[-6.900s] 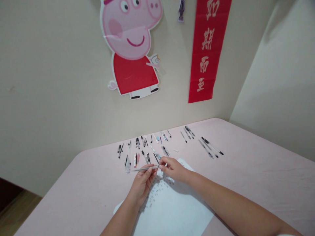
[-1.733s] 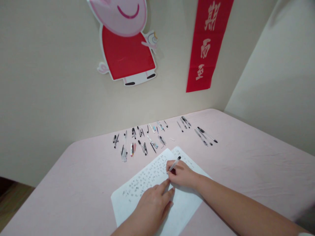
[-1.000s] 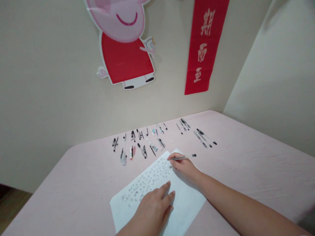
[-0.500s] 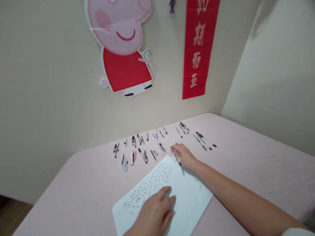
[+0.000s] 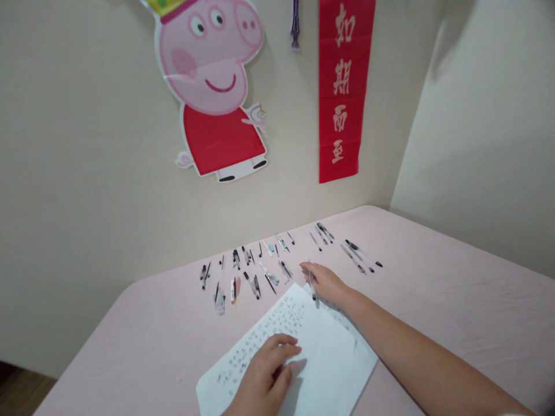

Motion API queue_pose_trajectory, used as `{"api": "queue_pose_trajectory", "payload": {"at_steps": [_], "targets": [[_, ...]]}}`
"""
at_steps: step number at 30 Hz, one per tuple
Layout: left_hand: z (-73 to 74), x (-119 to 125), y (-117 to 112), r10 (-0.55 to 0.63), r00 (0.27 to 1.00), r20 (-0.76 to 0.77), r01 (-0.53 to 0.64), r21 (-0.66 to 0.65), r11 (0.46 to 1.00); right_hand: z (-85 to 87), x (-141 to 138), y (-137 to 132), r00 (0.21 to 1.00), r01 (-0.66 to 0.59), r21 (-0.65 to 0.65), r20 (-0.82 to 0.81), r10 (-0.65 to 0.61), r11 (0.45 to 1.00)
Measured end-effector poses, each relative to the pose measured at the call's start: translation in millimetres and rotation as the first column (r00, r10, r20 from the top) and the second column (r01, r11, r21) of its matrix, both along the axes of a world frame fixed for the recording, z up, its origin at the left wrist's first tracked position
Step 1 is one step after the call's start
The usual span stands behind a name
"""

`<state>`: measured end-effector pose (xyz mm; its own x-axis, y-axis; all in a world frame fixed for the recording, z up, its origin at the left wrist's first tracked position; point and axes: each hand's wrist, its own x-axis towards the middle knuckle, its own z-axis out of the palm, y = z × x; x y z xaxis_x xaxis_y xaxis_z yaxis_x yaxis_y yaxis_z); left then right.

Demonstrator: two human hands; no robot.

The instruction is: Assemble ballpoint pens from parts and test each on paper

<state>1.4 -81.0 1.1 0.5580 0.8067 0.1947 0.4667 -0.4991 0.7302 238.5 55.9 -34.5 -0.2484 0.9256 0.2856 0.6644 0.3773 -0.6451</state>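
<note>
A sheet of white paper lies slanted in front of me, with rows of small handwritten marks along its left side. Over its lower left part is my left hand, empty, fingers stretched and apart, casting a shadow on the sheet. My right hand is at the paper's far corner, closed around a slim pen with a clear barrel and a dark end. The dark end points down toward me, close to the sheet. Part of the pen is hidden by the fingers.
Several pens and pen parts lie in small groups beyond the paper. More pens lie at the right, near the back. A pink cloth covers the table. On the wall are a cartoon pig cutout and a red banner.
My view has tilted up slightly. The fingers of my left hand have risen a little and drawn closer together. The pen in my right hand has turned slightly, its dark end shifting left.
</note>
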Motion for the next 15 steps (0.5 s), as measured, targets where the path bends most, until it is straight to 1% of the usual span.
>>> {"api": "queue_pose_trajectory", "payload": {"at_steps": [2, 3, 4, 6, 8, 9, 11, 12, 13, 15], "targets": [[-1.3, -1, 3, 0.057, 0.993, 0.107, -0.057, -0.011, 0.998, 2.6, 0, -1, 0.999, 0.017, 0.015, -0.032, -0.016, 1.0], [-1.7, -1, 5, 0.092, 0.983, 0.161, -0.087, -0.037, 0.995, 5.1, -1, -2, 0.999, 0.024, 0.031, -0.05, -0.022, 0.999], [-2.2, -2, 7, 0.133, 0.968, 0.211, -0.118, -0.081, 0.99, 8.5, -3, -4, 0.998, 0.029, 0.052, -0.065, -0.025, 0.998], [-3.8, -3, 10, 0.241, 0.928, 0.285, -0.179, -0.229, 0.957, 17.9, -8, -9, 0.996, 0.028, 0.105, -0.087, -0.019, 0.994], [-5.6, -3, 13, 0.368, 0.866, 0.339, -0.219, -0.404, 0.888, 29.7, -17, -18, 0.995, -0.005, 0.165, -0.097, 0.022, 0.986], [-5.9, -2, 15, 0.431, 0.823, 0.369, -0.227, -0.482, 0.846, 36.0, -22, -23, 0.992, -0.045, 0.185, -0.104, 0.065, 0.982], [-4.4, -1, 16, 0.562, 0.697, 0.445, -0.23, -0.604, 0.763, 47.6, -34, -37, 0.979, -0.142, 0.198, -0.114, 0.167, 0.97], [-2.2, -1, 17, 0.616, 0.632, 0.47, -0.212, -0.66, 0.721, 52.6, -41, -44, 0.97, -0.19, 0.191, -0.114, 0.214, 0.963], [0.8, 0, 17, 0.652, 0.584, 0.483, -0.181, -0.705, 0.685, 56.8, -48, -52, 0.958, -0.239, 0.182, -0.117, 0.262, 0.954], [7.7, 0, 16, 0.677, 0.531, 0.51, -0.066, -0.771, 0.633, 62.8, -60, -67, 0.922, -0.348, 0.174, -0.114, 0.369, 0.921]]}}
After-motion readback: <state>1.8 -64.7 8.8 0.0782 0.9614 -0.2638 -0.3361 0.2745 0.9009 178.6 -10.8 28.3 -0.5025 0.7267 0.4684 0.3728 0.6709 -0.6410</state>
